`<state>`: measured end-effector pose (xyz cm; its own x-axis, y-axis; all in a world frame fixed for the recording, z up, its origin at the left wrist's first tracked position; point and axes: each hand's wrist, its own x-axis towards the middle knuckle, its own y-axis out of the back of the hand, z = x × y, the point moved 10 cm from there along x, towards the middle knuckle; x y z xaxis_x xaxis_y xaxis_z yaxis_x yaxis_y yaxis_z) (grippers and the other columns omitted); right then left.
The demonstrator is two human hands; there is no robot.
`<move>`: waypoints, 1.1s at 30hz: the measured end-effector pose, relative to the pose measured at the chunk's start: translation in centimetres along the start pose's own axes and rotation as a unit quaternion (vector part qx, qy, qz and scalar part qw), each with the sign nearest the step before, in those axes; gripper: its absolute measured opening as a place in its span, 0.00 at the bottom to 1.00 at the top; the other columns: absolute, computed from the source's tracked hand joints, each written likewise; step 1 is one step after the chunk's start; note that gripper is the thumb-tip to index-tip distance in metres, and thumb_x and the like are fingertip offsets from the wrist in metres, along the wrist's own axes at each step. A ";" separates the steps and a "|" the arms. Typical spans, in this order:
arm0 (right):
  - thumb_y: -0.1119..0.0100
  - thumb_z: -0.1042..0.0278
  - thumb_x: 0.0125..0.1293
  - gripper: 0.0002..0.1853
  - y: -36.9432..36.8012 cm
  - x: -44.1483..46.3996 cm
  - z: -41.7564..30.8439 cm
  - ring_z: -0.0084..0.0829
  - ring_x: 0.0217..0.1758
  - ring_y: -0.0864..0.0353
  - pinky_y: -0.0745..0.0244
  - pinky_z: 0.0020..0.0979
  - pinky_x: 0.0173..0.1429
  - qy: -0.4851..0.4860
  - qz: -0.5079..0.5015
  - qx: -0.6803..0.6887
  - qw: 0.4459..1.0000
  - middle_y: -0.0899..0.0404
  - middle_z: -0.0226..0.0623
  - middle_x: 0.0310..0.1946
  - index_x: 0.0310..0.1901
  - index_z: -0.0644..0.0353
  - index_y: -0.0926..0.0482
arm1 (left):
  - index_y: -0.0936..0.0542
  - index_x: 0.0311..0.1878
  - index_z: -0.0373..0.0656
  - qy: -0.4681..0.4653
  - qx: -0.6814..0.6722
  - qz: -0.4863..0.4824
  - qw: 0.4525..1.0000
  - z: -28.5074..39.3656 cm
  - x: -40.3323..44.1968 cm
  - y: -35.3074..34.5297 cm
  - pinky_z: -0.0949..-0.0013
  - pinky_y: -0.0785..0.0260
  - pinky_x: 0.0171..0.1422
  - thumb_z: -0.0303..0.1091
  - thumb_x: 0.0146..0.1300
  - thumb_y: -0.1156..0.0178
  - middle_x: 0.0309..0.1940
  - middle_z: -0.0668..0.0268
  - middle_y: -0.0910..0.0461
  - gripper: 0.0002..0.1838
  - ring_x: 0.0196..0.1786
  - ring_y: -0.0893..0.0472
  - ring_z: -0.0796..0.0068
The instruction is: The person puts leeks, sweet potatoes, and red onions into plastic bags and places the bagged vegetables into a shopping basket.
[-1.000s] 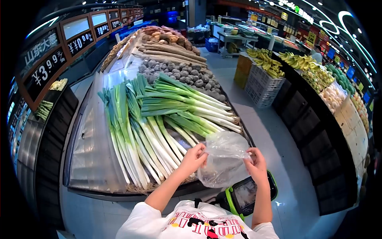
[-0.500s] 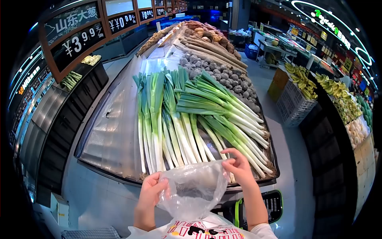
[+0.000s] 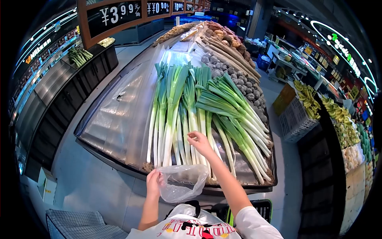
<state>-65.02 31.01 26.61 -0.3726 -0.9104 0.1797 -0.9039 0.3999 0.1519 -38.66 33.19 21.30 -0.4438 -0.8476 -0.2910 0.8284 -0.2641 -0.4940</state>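
The right hand, which half a second ago gripped the rim of the bag, is now off it and out over the leeks, its fingers half bent and parted, with nothing visible between them; whether they touch a stalk cannot be told. The left hand keeps its pinch on the rim, thumb against fingers, at the near side of the leeks. The bag hangs from it just in front of their root ends, its mouth wide and its body slack. The leeks lie beyond the left hand and bag, and directly under the right hand. Most run lengthwise away from the person, white roots near and green leaves far; the bunch at the heap's right slants, leaves toward the far left and roots toward the near right. The tubers sit behind the leeks, and the stand shows bare to their left.
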 end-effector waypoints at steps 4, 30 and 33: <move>0.35 0.50 0.50 0.26 -7.0 4.0 -1.0 0.39 0.29 0.22 0.29 0.34 0.35 0.056 0.027 -0.223 0.973 0.23 0.44 0.27 0.42 0.64 0.26 | 0.31 0.24 0.45 -0.012 -0.011 0.079 0.997 2.6 -2.8 1.8 0.79 0.51 0.18 0.34 0.63 0.49 0.15 0.75 0.37 0.12 0.15 0.40 0.86; 0.39 0.64 0.52 0.27 -5.7 6.4 4.0 0.28 0.36 0.24 0.29 0.29 0.40 -0.114 0.056 -0.195 0.973 0.24 0.40 0.39 0.52 0.66 0.33 | 0.31 0.23 0.44 -0.116 -0.016 0.147 0.982 4.6 -2.1 8.3 0.78 0.50 0.16 0.34 0.64 0.48 0.14 0.75 0.38 0.12 0.14 0.40 0.86; 0.38 0.59 0.52 0.28 -6.9 8.2 7.4 0.32 0.39 0.23 0.30 0.30 0.43 -0.101 0.052 -0.122 0.986 0.23 0.41 0.39 0.51 0.66 0.33 | 0.31 0.23 0.44 -0.120 -0.008 0.148 0.982 4.4 -2.4 8.7 0.78 0.51 0.17 0.34 0.64 0.48 0.14 0.75 0.37 0.13 0.14 0.40 0.86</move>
<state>-63.36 19.95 19.84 -0.5172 -0.8557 0.0130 -0.7906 0.4835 0.3757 -28.91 30.94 21.34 -0.0895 -0.9709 -0.2222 0.9028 0.0151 -0.4298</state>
